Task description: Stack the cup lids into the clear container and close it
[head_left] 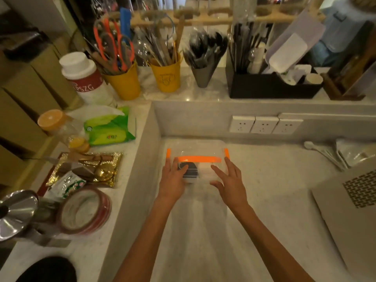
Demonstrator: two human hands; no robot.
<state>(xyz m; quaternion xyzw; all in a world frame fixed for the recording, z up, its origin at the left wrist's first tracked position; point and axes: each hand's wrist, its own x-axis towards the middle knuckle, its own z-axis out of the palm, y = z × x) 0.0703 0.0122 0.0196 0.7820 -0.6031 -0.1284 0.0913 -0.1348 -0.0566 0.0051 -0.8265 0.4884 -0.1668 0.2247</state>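
A clear container point(203, 147) with orange latches stands on the pale counter near the back wall, its clear lid on top. Through its near wall I see a dark stack of cup lids point(190, 171) on the left and paler ones beside it, blurred. My left hand point(173, 182) lies flat against the container's near left side, fingers up toward the orange front latch point(199, 159). My right hand point(228, 180) is at the near right side with fingers spread, touching or just off the wall; I cannot tell which.
A raised ledge on the left carries a green wipes pack point(109, 129), a gold tray point(85, 169), tape rolls point(85, 212) and a steel funnel. Wall sockets point(264, 125) sit behind the container. White spoons point(323, 153) and a perforated grey panel point(356, 200) lie to the right.
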